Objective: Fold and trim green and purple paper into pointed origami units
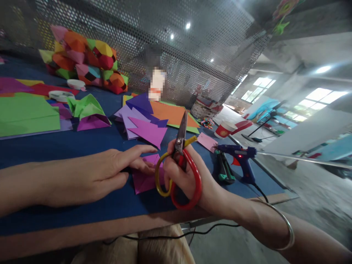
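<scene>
My left hand [110, 174] lies with fingers stretched out over a folded magenta paper [141, 183] on the blue tabletop, its fingertips touching the sheet. My right hand [207, 179] grips a pair of scissors [180, 142] with one red and one yellow handle, blades pointing up and away. The yellow handle loop hangs over the right part of the magenta paper and partly hides it. Just beyond both hands is a loose pile of folded purple and lilac papers [148, 130].
A blue glue gun [242, 154] with a lit red light stands at right beside a black-green cutter [224, 170]. Past them sit a pink slip [207, 142] and paper cup [224, 129]. Green sheets [27, 115], tape rolls and colourful folded-paper balls [88, 60] occupy the left.
</scene>
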Demonstrator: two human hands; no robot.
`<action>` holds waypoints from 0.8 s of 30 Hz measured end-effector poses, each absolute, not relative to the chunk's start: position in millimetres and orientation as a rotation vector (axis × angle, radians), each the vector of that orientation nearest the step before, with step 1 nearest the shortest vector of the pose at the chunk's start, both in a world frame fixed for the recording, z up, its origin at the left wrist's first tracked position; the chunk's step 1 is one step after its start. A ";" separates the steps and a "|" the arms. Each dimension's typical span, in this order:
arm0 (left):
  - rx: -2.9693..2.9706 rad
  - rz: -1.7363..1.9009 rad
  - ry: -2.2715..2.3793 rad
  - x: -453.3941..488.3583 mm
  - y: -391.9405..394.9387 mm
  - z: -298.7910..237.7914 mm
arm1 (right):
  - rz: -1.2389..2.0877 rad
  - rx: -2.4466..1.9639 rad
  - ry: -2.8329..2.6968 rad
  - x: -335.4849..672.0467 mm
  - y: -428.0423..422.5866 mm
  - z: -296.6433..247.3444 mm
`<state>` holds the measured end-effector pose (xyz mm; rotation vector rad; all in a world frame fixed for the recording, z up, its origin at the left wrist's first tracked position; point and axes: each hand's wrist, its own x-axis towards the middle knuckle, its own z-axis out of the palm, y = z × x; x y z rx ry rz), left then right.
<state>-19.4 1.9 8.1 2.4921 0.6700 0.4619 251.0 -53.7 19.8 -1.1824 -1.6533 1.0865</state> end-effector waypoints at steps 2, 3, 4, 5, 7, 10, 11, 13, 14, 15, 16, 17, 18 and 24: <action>2.514 0.418 0.655 -21.2 3.5 5.8 | 1.056 -1.207 -1.675 263.8 -52.0 19.7; 2.519 0.396 0.650 -22.2 4.6 4.6 | 1.022 -1.232 -1.684 269.6 -51.3 20.0; 2.516 0.393 0.651 -23.0 5.7 3.6 | 0.990 -1.252 -1.689 274.6 -50.6 20.5; 2.512 0.391 0.651 -23.7 6.8 3.0 | 0.965 -1.273 -1.692 278.4 -50.0 21.2; 2.509 0.373 0.655 -24.1 8.3 3.4 | 0.955 -1.303 -1.693 282.5 -48.9 22.8; 2.511 0.325 0.662 -22.9 7.0 8.4 | 0.971 -1.308 -1.701 282.8 -47.7 27.3; 2.505 0.305 0.661 -22.1 5.4 10.7 | 0.974 -1.311 -1.705 283.1 -47.4 29.9; 2.470 0.304 0.663 -19.9 0.7 14.4 | 0.980 -1.330 -1.731 287.2 -46.6 36.9; 2.441 0.331 0.669 -18.4 -1.8 15.7 | 0.967 -1.358 -1.756 291.4 -45.9 41.1; 2.406 0.370 0.678 -16.9 -4.2 16.5 | 0.931 -1.386 -1.802 296.8 -44.9 45.5; 2.372 0.409 0.683 -15.2 -6.1 16.8 | 0.873 -1.436 -1.853 303.2 -43.5 49.9; 2.343 0.438 0.687 -13.6 -7.3 17.0 | 0.771 -1.467 -1.939 310.1 -41.8 54.1; 2.322 0.456 0.687 -12.2 -7.8 17.0 | 0.625 -1.498 -2.044 316.7 -40.1 57.7; 2.305 0.527 0.699 -7.5 -1.9 16.7 | 0.251 -1.808 -2.183 329.4 -35.7 63.2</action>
